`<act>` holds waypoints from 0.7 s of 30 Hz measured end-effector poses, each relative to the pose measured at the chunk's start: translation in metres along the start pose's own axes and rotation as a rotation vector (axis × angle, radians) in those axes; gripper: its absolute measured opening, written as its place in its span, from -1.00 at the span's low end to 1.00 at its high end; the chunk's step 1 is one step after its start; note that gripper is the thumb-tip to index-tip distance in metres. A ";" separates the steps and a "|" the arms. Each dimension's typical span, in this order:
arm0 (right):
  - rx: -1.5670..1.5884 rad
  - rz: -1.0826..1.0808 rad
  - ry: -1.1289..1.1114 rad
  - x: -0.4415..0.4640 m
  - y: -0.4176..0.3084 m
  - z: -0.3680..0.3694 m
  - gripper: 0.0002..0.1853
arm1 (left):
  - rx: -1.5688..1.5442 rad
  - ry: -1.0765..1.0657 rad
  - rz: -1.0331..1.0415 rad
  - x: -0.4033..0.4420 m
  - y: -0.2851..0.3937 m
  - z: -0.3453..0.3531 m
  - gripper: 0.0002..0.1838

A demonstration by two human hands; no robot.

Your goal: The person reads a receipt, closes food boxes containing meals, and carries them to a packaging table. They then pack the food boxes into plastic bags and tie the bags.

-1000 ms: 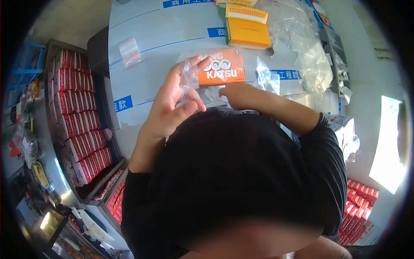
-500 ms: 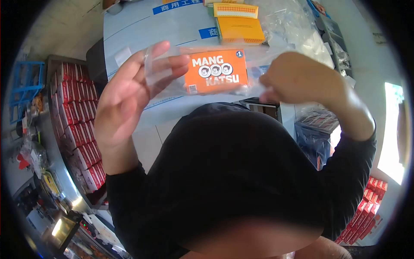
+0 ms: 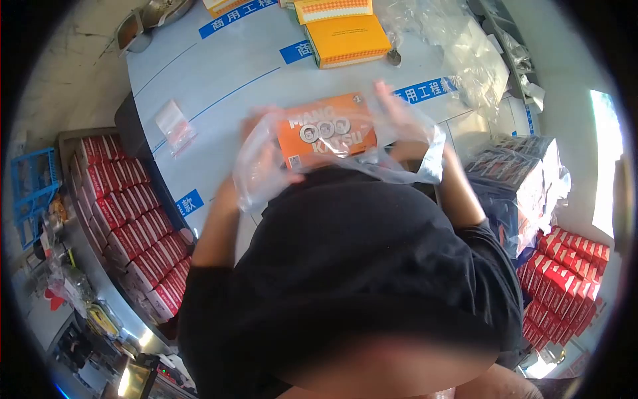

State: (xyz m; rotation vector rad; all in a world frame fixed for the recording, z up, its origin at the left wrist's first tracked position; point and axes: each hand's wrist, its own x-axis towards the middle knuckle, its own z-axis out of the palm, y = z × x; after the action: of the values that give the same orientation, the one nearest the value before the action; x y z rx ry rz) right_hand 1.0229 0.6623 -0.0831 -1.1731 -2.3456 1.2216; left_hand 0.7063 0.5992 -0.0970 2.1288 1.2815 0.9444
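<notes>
An orange box (image 3: 325,130) printed "MANG KATSU" sits inside a clear plastic bag (image 3: 405,171), tilted, just in front of my torso at the table's near edge. My left hand (image 3: 266,149), smeared by motion and partly veiled by the plastic, is closed around the box's left end, its thumb near the lower left corner. At the right end is my right hand (image 3: 405,120), with fingers stretched upward and apart. A loose fold of the bag covers its lower part and wrist.
Yellow boxes (image 3: 349,41) lie at the table's far side beside crumpled clear plastic bags (image 3: 475,56). A small clear packet (image 3: 176,126) rests on the left. Stacked red boxes stand on the left shelf (image 3: 129,219) and at lower right (image 3: 561,282). Metal containers (image 3: 136,32) occupy the far left corner.
The bagged box has moved slightly lower and tilted. My right hand has turned from a closed grip at the bag's end to outstretched fingers. My left hand has moved in against the box.
</notes>
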 end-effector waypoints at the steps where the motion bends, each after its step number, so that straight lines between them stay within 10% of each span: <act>1: 0.157 -0.015 -0.020 0.016 -0.011 0.024 -0.09 | 0.070 -0.132 -0.012 0.013 0.012 0.017 -0.36; 5: 0.235 -0.087 0.051 0.040 -0.022 0.063 -0.57 | -0.074 -0.228 0.132 0.019 -0.008 0.033 -0.42; 7: -0.369 -0.417 0.178 0.036 -0.054 0.038 -0.66 | 0.239 -0.162 0.286 0.063 0.007 0.018 -0.42; 10: -0.332 -0.753 -0.074 0.055 -0.090 0.019 -0.73 | -0.390 -0.490 0.088 0.060 -0.003 0.049 -0.46; 14: 0.227 -0.410 -0.717 0.079 -0.073 -0.046 -0.75 | -0.513 -0.789 0.333 0.059 0.021 0.069 -0.62; 16: 0.515 -0.284 -0.559 0.093 -0.061 -0.017 -0.73 | -0.534 -0.680 0.406 0.060 0.031 0.078 -0.60; 20: 0.009 -0.129 -0.450 0.108 -0.042 0.016 -0.74 | -0.389 -1.006 0.013 0.112 0.074 0.054 -0.47; 21: 0.104 -0.059 -0.268 0.112 -0.020 0.010 -0.75 | -0.223 -0.629 0.097 0.108 0.051 0.071 -0.51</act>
State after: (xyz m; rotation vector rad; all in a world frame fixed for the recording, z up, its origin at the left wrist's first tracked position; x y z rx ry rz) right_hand 0.9338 0.7343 -0.0896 -0.9506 -2.4466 1.5437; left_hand 0.8238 0.6691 -0.0739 2.0778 0.7281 0.3683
